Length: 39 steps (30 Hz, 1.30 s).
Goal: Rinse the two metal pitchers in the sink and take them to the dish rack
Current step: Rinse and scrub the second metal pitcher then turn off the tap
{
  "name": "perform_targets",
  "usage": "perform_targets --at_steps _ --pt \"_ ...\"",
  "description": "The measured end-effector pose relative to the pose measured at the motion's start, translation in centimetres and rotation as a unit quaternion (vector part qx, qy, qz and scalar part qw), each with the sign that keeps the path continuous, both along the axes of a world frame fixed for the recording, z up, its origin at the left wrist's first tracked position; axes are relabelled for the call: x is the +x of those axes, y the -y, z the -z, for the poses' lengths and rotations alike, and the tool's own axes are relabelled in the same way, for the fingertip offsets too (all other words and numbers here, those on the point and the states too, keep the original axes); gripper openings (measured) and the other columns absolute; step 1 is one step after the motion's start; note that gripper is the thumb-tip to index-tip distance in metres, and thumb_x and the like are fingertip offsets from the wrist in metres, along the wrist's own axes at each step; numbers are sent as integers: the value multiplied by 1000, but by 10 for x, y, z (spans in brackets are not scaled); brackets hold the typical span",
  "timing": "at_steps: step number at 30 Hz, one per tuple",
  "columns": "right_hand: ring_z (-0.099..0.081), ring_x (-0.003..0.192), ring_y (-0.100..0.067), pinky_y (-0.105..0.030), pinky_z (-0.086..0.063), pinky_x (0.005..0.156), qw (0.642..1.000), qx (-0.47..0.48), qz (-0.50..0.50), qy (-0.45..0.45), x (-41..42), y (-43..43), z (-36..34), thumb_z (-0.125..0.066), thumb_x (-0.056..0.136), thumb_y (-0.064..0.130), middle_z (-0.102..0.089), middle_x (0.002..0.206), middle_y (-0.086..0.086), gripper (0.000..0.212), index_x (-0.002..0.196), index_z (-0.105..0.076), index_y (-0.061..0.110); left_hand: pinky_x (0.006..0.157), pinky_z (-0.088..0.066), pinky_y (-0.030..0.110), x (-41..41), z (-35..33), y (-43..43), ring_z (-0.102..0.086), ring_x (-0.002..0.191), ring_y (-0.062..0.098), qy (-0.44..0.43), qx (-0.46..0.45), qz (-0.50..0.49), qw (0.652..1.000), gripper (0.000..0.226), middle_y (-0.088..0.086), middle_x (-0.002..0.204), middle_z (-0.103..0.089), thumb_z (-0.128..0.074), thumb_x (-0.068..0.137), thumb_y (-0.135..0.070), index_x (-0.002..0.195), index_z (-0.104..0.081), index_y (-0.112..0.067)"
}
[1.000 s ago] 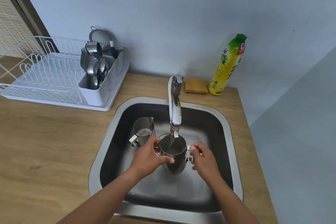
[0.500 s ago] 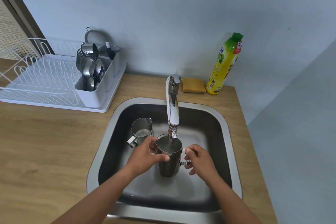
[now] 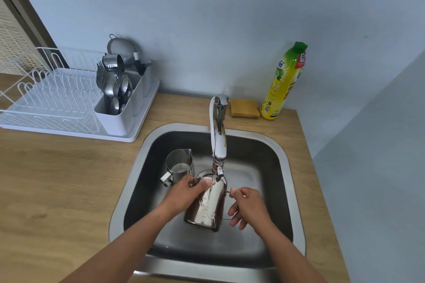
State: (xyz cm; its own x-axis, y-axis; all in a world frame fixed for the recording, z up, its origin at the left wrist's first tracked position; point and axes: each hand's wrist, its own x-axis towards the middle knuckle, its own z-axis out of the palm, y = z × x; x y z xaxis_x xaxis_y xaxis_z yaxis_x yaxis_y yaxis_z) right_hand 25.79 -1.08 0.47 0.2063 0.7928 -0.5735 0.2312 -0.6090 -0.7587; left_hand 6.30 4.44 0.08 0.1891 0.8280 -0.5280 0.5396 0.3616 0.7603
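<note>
A metal pitcher (image 3: 207, 207) is tilted over in the steel sink (image 3: 285, 161), its mouth turned away from me and its base toward me. Water from the tap (image 3: 218, 135) runs down its side. My left hand (image 3: 186, 193) grips the pitcher near its rim. My right hand (image 3: 248, 207) holds its wire handle on the right side. The second metal pitcher (image 3: 179, 164) stands upright on the sink floor, just behind my left hand, spout pointing to the right. The white dish rack (image 3: 57, 103) stands on the counter to the left.
The rack's cutlery holder (image 3: 115, 99) is full of spoons, forks and a strainer. A yellow sponge (image 3: 245, 108) and a yellow-green detergent bottle (image 3: 284, 82) stand behind the sink at the right. The wooden counter (image 3: 57, 190) stretches left of the sink.
The pitcher in my hands was upright under the tap, filling with water; now it is tipped forward with its base toward me. Both hands have shifted lower with it.
</note>
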Motion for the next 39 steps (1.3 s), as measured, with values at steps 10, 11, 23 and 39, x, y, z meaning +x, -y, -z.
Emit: perform_targets --at_steps 10,11,23,39 --pt "-61 38 -26 -26 -48 37 999 -38 -12 -7 -1 -2 -3 -46 101 31 -65 57 -11 34 95 -68 6 80 -58 37 2 -9 5 -74 86 20 61 -106 -21 992 50 1 92 -78 -49 88 -67 94 -71 -22" --pt "-58 36 -25 -26 -47 37 999 -40 -10 -9 -1 -2 -3 -45 101 31 -63 57 -10 35 95 -69 5 81 -58 38 2 -9 5 -74 86 20 64 -112 -27 991 50 2 92 -78 -49 87 -68 94 -71 -23" --pt "-49 30 -20 -21 -39 32 999 -47 4 -16 -4 -3 -1 -41 103 31 -54 58 -8 39 89 -67 6 75 -60 40 -2 -17 6 -72 86 24 53 -119 -22 991 56 9 95 -76 -47 89 -66 105 -68 -17" --pt "-58 58 -21 -29 -52 48 991 -47 -99 73 4 -7 -34 -37 99 41 -52 78 -3 28 99 -54 19 84 -59 44 -7 0 13 -71 94 26 151 -142 20 978 51 17 113 -72 -77 80 -42 119 -60 -14"
